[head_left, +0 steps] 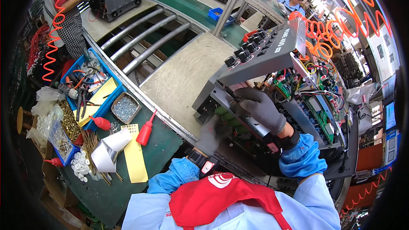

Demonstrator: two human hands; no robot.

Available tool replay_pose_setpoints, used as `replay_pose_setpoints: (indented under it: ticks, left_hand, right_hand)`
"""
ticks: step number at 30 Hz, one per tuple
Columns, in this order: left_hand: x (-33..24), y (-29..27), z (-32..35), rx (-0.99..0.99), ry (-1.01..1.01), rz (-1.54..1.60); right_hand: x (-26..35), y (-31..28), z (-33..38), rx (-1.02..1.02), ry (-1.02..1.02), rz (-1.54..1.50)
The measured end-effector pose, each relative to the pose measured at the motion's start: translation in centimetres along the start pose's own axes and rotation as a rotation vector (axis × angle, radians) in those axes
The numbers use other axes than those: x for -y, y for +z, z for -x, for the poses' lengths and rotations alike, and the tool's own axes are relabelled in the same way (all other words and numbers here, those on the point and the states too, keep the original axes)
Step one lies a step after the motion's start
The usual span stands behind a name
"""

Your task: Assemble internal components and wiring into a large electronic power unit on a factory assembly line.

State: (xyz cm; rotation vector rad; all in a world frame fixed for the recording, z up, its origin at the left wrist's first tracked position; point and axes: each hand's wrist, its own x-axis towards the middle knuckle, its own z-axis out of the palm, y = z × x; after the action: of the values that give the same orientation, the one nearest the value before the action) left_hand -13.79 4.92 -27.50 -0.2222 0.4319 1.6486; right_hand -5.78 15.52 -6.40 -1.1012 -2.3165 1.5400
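Right hand (260, 107) gripping tilted grey panel (260, 55), knobs facing up-left, left hand (213, 134) open against chassis (213, 102)

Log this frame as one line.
left hand: on open grey metal machine chassis | right hand: gripping chassis edge | tilted grey control panel: above

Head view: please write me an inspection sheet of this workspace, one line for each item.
Surface: green bench mat beside a grey wooden pallet on a roller line.
Job's things: open grey metal machine chassis, its knobbed front panel tilted up, green circuit boards exposed.
Clutter: two red squeeze bottles, tray of silver screws, blue parts bin, yellow paper sheets, white washers.
Grippers: left hand and right hand, both grey-gloved, reach into the chassis.
Cables: orange coiled air hoses; coloured wires inside the chassis.
Surroundings: other people working at nearby stations.
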Motion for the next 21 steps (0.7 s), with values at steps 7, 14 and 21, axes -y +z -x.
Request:
replay_pose_setpoints:
  ticks: [7, 14, 21]
  left_hand:
    - [-0.4, 0.6, 0.6, -0.023, -0.036, -0.019]
    - [-0.3, 0.4, 0.4, 0.014, -0.006, -0.022]
    - [-0.1, -0.4, -0.1, 0.037, -0.016, 0.004]
  right_hand:
    - [0.4, 0.0, 0.0, -0.024, -0.146, 0.333]
    - [0.0, -0.4, 0.0, 0.024, -0.126, 0.115]
    - [0.3, 0.1, 0.1, 0.015, -0.123, 0.124]
